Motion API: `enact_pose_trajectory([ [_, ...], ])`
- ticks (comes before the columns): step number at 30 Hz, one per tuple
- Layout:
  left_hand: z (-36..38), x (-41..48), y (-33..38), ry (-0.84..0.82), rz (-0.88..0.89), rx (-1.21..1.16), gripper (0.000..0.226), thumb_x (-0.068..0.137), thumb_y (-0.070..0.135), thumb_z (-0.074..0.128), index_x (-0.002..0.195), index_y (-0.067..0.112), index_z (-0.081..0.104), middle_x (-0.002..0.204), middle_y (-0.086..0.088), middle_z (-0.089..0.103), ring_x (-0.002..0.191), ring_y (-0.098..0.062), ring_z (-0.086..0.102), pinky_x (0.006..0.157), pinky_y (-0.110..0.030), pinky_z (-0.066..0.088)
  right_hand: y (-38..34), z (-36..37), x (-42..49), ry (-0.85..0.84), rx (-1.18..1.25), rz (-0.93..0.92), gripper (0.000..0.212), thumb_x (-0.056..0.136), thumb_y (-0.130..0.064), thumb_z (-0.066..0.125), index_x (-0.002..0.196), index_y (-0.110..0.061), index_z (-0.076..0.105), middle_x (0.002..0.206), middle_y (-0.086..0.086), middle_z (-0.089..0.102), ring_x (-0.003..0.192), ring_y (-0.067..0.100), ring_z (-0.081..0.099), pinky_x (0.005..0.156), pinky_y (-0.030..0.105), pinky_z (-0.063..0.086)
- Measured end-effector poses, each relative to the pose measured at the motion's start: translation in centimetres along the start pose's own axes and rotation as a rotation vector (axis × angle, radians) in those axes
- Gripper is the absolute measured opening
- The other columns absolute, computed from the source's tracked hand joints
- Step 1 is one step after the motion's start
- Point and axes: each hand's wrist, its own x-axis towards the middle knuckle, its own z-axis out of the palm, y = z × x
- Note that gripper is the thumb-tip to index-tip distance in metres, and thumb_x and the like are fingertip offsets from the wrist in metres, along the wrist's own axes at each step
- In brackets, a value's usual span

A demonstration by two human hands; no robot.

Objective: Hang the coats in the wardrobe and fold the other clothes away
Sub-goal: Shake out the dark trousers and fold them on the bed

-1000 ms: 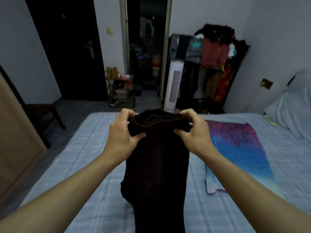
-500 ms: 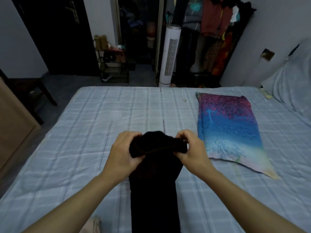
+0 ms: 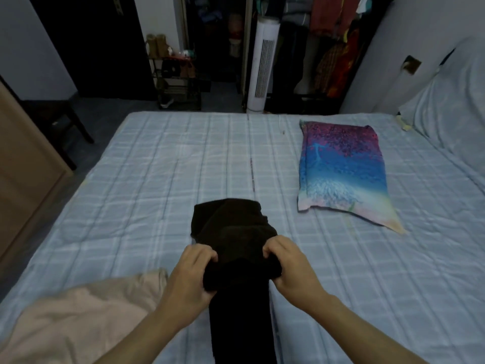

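Half a second before, the dark garment [image 3: 236,227] was bunched up between the hands. Now its top end lay flat on the bed [image 3: 157,179], just past the hands, and the hands had come lower and nearer. The left hand [image 3: 193,271] and the right hand [image 3: 287,264] each pinched a fold of the garment between thumb and curled fingers. The rest of it ran back between the arms to the near edge. A pale pink cloth [image 3: 78,316] had come into view at the near left. The bed had a light blue checked cover. A bright pillow [image 3: 341,169] lay at the far right. Past the bed stood a white fan [image 3: 262,61], with a shoe rack [image 3: 178,82] to its left and hanging clothes [image 3: 333,35] to its right.
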Motion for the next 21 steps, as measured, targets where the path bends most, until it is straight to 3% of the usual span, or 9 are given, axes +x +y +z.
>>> enact_pose_trajectory([
  [7, 8.2, -11.7, -3.1, -0.054, 0.003, 0.049, 0.062, 0.046, -0.007, 0.083, 0.098, 0.017, 0.058, 0.108, 0.005, 0.054, 0.101, -0.007, 0.046, 0.091, -0.017, 0.039, 2.6, 8.9, -11.7, -0.068, -0.092, 0.069, 0.048, 0.056, 0.009, 0.06, 0.09, -0.024, 0.05, 0.1, -0.01, 0.05, 0.088, 0.01, 0.049, 0.077, 0.024, 0.046],
  [10, 12.6, -16.7, -5.5, -0.129, -0.016, 0.066, 0.072, 0.041, -0.004, 0.085, 0.102, 0.019, 0.053, 0.114, 0.004, 0.051, 0.103, -0.013, 0.049, 0.091, -0.024, 0.042, 4.5, 13.4, -16.5, -0.091, -0.145, 0.056, 0.048, 0.049, 0.008, 0.06, 0.088, -0.02, 0.051, 0.097, -0.005, 0.053, 0.085, 0.012, 0.05, 0.073, 0.025, 0.044],
  [13, 16.3, -21.4, -6.8, -0.213, -0.032, 0.078, 0.07, 0.05, 0.005, 0.089, 0.107, 0.021, 0.053, 0.12, 0.003, 0.05, 0.11, -0.015, 0.048, 0.097, -0.024, 0.039, 6.3, 17.2, -20.9, -0.183, -0.168, 0.111, 0.053, 0.047, 0.005, 0.064, 0.091, -0.022, 0.051, 0.103, -0.006, 0.051, 0.089, 0.013, 0.051, 0.076, 0.026, 0.044],
  [16, 18.3, -24.6, -7.4, -0.274, -0.04, 0.103, 0.054, 0.068, 0.016, 0.083, 0.116, 0.021, 0.057, 0.13, 0.002, 0.048, 0.119, -0.019, 0.049, 0.105, -0.026, 0.036, 6.9, 18.6, -23.4, -0.324, -0.203, 0.155, 0.053, 0.055, -0.028, 0.078, 0.101, -0.028, 0.052, 0.115, -0.007, 0.048, 0.101, 0.011, 0.049, 0.085, 0.029, 0.047],
  [18, 18.2, -25.4, -7.6, -0.281, -0.07, 0.112, 0.046, 0.081, 0.035, 0.074, 0.122, 0.022, 0.057, 0.135, 0.002, 0.049, 0.125, -0.019, 0.047, 0.108, -0.028, 0.034, 6.7, 18.4, -23.5, -0.349, -0.213, 0.189, 0.057, 0.064, -0.056, 0.075, 0.11, -0.031, 0.053, 0.12, -0.009, 0.047, 0.109, 0.007, 0.045, 0.091, 0.027, 0.042],
  [21, 16.8, -24.3, -6.7, -0.235, -0.096, 0.099, 0.042, 0.093, 0.048, 0.056, 0.124, 0.021, 0.059, 0.128, 0.006, 0.054, 0.119, -0.012, 0.05, 0.101, -0.027, 0.039, 5.8, 17.5, -21.8, -0.23, -0.147, 0.22, 0.043, 0.082, -0.062, 0.06, 0.111, -0.029, 0.058, 0.111, -0.012, 0.051, 0.101, 0.006, 0.05, 0.088, 0.029, 0.044],
])
